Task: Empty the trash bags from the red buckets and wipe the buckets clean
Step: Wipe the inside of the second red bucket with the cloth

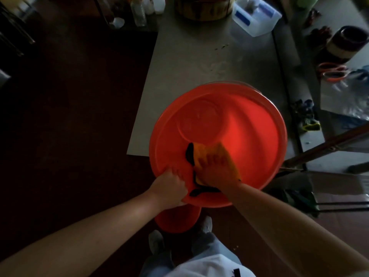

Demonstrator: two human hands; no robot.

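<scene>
Pressing cloth (201, 154) inside red bucket (249, 140), right hand (216, 170) flat; left hand (171, 188) grips rim (153, 152).

Bare forearms (99, 222); white top (209, 265); grey-blue trousers (208, 245); grey shoes (156, 241)

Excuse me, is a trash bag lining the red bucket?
No, the red bucket holds only the yellow cloth under the right hand.

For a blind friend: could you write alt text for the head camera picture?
A person's right hand presses a yellow cloth against the inside of a red bucket, while the left hand grips its near rim. The bucket tilts toward the camera beside a grey table.
</scene>
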